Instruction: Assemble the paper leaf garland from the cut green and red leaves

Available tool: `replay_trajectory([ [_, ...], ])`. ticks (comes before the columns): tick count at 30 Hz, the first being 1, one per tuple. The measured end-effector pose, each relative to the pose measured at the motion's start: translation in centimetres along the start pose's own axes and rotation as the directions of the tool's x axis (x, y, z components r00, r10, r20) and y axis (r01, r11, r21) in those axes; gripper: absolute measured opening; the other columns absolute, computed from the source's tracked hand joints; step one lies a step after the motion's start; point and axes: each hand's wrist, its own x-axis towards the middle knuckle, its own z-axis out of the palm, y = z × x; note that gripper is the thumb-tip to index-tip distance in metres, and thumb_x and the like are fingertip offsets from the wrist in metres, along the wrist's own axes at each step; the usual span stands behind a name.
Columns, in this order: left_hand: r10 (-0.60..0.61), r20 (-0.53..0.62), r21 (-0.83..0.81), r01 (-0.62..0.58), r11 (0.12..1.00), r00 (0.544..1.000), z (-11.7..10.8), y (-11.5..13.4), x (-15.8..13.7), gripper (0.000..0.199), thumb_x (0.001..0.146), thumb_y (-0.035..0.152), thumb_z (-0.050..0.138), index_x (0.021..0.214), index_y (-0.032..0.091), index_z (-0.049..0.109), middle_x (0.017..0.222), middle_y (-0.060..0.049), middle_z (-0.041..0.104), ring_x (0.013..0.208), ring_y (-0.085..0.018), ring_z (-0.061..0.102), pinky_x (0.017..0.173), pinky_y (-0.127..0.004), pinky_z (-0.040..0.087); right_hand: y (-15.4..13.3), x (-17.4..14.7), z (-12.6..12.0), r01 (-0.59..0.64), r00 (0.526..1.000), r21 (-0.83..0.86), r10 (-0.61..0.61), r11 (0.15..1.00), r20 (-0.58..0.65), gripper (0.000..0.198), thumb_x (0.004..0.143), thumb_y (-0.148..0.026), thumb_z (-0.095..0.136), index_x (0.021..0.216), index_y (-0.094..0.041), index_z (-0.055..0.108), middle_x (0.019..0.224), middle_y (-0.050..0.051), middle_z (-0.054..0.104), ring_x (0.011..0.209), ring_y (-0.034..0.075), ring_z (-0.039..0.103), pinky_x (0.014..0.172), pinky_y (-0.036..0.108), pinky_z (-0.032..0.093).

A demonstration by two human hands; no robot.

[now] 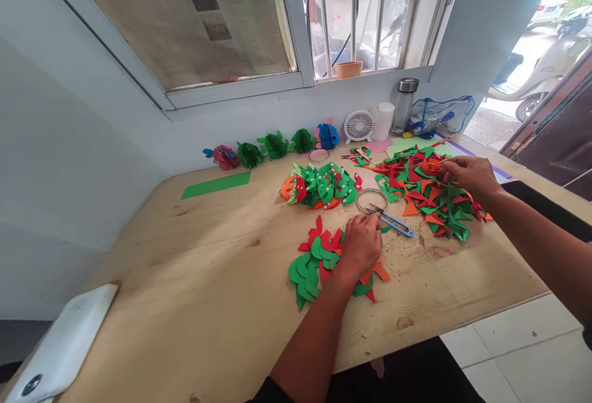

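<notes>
Wooden table [185,280] beneath barred window [365,15].

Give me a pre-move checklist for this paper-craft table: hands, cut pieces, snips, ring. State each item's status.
1. Left hand rests on the small arranged cluster of red and green pieces: ok.
2. Right hand touches the loose pile of cut pieces: ok; whether it grips one piece: cannot tell.
3. Blue-handled snips lie flat on the table, beside the left hand, not held: ok.
4. Metal ring lies unobstructed between the piles: ok.
5. Finished wreath of folded pieces sits apart from both hands: ok.
6. White phone-like device lies at the table's near left edge, close to slipping off: not ok.
</notes>
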Motion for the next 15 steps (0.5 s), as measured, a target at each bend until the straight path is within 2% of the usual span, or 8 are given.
replay_trajectory([
  [3, 0.001, -0.003, 0.009, -0.001, 1.000, 1.000, 0.1, -0.1, 0.1, 0.035, 0.084, 0.015, 0.042, 0.117, 0.020, 0.053, 0.110, -0.005, 0.064, 0.112, -0.021, 0.049, 0.101, -0.039, 0.035, 0.1, 0.4, -0.1, 0.048, 0.999, -0.260, -0.046, 0.964, 0.012, 0.030, 0.081, -0.035, 0.056, 0.093, -0.012, 0.073, 0.062, 0.005, 0.064, 0.057, 0.014, 0.050, 0.055, 0.027, 0.034],
  [7, 0.011, -0.011, 0.016, -0.011, 1.000, 1.000, 0.3, -0.2, 0.1, 0.035, 0.084, 0.015, 0.042, 0.116, 0.019, 0.054, 0.112, -0.005, 0.064, 0.111, -0.021, 0.048, 0.101, -0.039, 0.035, 0.2, 0.7, 0.4, 0.209, 0.978, -0.491, -0.178, 0.846, 0.110, 0.033, 0.085, -0.036, 0.049, 0.100, -0.018, 0.071, 0.090, 0.010, 0.067, 0.077, 0.020, 0.054, 0.061, 0.030, 0.033],
  [11, 0.014, -0.019, 0.015, -0.014, 1.000, 1.000, 0.4, -0.3, 0.1, 0.036, 0.084, 0.015, 0.041, 0.118, 0.018, 0.053, 0.110, -0.005, 0.064, 0.110, -0.021, 0.049, 0.101, -0.038, 0.035, 0.1, 0.9, 1.3, 0.280, 0.959, -0.585, -0.246, 0.761, 0.139, 0.036, 0.086, -0.040, 0.048, 0.107, -0.018, 0.069, 0.101, 0.014, 0.063, 0.092, 0.025, 0.052, 0.067, 0.033, 0.034],
  [15, 0.008, -0.015, 0.014, -0.008, 1.000, 1.000, 0.4, -0.4, 0.0, 0.038, 0.085, 0.016, 0.041, 0.122, 0.017, 0.051, 0.109, -0.005, 0.064, 0.110, -0.021, 0.049, 0.101, -0.037, 0.035, -0.1, 1.2, 2.0, 0.313, 0.949, -0.624, -0.267, 0.716, 0.170, 0.032, 0.088, -0.035, 0.046, 0.102, -0.020, 0.070, 0.101, 0.013, 0.063, 0.093, 0.025, 0.052, 0.068, 0.033, 0.034],
])
